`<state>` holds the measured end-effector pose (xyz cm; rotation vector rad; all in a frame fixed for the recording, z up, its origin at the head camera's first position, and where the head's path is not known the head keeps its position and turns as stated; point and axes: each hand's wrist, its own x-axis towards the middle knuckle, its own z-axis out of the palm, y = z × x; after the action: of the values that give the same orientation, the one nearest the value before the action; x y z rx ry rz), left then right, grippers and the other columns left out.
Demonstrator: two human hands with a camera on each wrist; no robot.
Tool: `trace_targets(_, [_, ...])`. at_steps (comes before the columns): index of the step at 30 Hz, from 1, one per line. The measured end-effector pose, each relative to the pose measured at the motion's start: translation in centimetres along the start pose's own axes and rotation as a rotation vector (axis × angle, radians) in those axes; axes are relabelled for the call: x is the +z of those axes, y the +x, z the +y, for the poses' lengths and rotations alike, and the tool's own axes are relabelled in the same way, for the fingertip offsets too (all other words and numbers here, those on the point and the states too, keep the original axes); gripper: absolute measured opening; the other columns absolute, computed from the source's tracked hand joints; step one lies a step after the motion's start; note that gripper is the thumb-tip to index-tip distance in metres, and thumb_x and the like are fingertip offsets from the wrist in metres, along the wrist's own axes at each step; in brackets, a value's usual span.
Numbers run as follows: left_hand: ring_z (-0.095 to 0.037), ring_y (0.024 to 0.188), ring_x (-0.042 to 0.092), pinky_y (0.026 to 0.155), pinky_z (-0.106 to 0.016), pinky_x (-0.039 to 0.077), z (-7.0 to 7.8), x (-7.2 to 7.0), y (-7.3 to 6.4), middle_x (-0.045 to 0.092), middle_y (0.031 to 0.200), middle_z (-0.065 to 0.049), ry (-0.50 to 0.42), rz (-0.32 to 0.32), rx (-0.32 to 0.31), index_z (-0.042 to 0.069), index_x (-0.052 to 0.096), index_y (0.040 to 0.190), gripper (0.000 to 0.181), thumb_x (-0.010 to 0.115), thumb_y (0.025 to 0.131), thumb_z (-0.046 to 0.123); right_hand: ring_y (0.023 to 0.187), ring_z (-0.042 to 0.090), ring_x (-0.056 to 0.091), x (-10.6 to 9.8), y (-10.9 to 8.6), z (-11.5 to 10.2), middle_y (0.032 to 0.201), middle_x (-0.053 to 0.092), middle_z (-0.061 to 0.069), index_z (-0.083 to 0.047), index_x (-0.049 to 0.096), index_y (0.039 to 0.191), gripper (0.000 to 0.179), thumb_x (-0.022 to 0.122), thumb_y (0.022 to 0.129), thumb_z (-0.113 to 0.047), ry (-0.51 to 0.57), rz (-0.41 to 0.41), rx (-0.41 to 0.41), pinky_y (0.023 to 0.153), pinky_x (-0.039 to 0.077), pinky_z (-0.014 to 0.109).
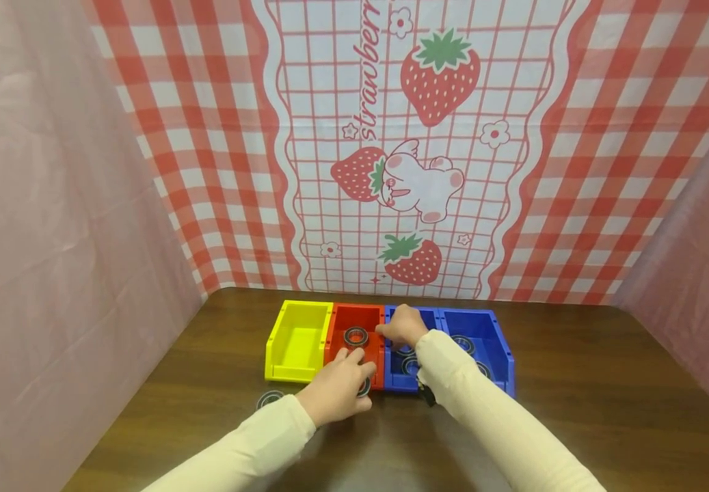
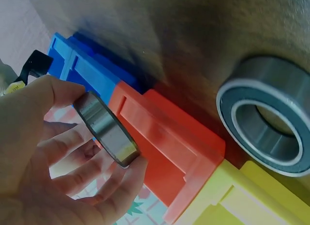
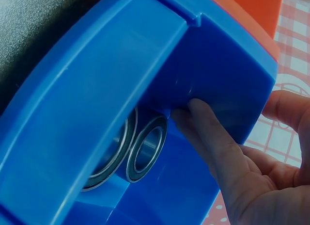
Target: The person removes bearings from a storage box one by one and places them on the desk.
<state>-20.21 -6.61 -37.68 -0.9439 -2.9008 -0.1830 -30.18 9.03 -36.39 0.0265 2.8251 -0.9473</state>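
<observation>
My left hand holds a ball bearing between thumb and fingertips, in front of the red bin. Another bearing lies inside that red bin. My right hand reaches into the left blue bin; two extended fingers are against or close to its inner wall, the thumb near the rim. Nothing shows between those fingers. Inside this bin, bearings lie beside the fingertips. A loose bearing rests on the table, left of my left hand.
A yellow bin stands at the left end of the row. The right blue bin contains bearings. Behind the wooden table hangs a checked strawberry cloth, with pink curtains at both sides.
</observation>
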Motion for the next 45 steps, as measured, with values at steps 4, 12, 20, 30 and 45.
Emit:
trace_targets(4, [-0.022,0.089,0.051,0.078,-0.027,0.055,0.1,0.1,-0.1,0.059,0.108,-0.008,0.004,-0.011,0.017,0.013,0.065,0.112,0.038,0.074,0.079,0.031,0.063,0.026,0.072,-0.1,0.1,0.0,0.058,0.065,0.011,-0.001,0.064,0.066,0.026,0.068,0.084,-0.019,-0.003,0.010,-0.015,0.063,0.058,0.034])
trace_targets(12, [-0.018,0.083,0.047,0.073,-0.023,0.051,0.2,0.4,-0.6,0.057,0.099,-0.005,0.010,-0.002,0.050,0.013,0.066,0.108,0.036,0.075,0.077,0.031,0.063,0.025,0.072,0.0,0.0,0.1,0.057,0.062,0.009,0.000,0.064,0.069,0.026,0.069,0.085,-0.020,0.018,0.001,0.000,0.062,0.058,0.034])
trace_targets(20, [-0.014,0.081,0.045,0.076,-0.023,0.048,0.0,0.9,-1.2,0.055,0.095,-0.001,-0.017,-0.012,0.055,0.014,0.066,0.102,0.032,0.076,0.077,0.030,0.059,0.024,0.071,0.1,-0.1,0.0,0.055,0.057,0.006,-0.002,0.060,0.067,0.027,0.069,0.084,-0.020,0.017,0.014,0.002,0.057,0.057,0.030])
trace_targets(30, [-0.016,0.084,0.048,0.071,-0.020,0.049,0.2,1.4,-1.5,0.055,0.097,-0.002,-0.075,-0.061,0.027,0.014,0.066,0.106,0.034,0.076,0.077,0.029,0.058,0.023,0.070,0.1,0.1,0.2,0.059,0.060,0.007,0.000,0.062,0.072,0.026,0.070,0.084,-0.021,0.023,0.025,0.009,0.057,0.057,0.030])
trace_targets(45, [-0.017,0.087,0.052,0.077,-0.024,0.052,-0.1,2.3,-1.8,0.057,0.095,-0.001,-0.042,-0.097,0.030,0.016,0.067,0.102,0.032,0.077,0.077,0.032,0.062,0.026,0.071,0.0,0.1,0.1,0.054,0.059,0.006,-0.003,0.060,0.065,0.029,0.070,0.084,-0.023,-0.001,0.013,0.017,0.060,0.057,0.032])
